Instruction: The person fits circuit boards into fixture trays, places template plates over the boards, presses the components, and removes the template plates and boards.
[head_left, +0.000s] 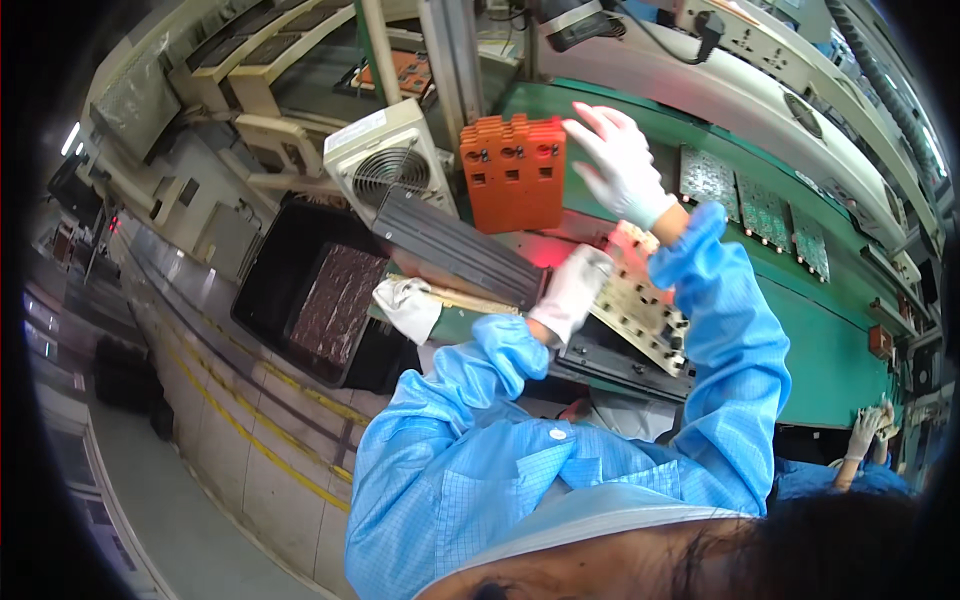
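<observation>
My right hand (622, 165), in a white glove, is raised with thumb and fingers spread apart. Its fingertips come close to the upper right corner of an orange fixture plate (515, 205) that has notches and small black clips; whether they touch it I cannot tell. Lower down, my left hand (572, 292), gloved too, lies by the left edge of a cream fixture plate (640, 318) with dark knobs. That hand is blurred, and its fingertips are hard to make out. Red light falls around both plates.
A dark metal rail (455, 245) runs beside a fan unit (390, 160). Several circuit boards (708, 182) lie on the green belt (800, 330). A black bin (290, 290) and white cloth (408, 310) are at left. Another person's gloved hands (868, 430) show at far right.
</observation>
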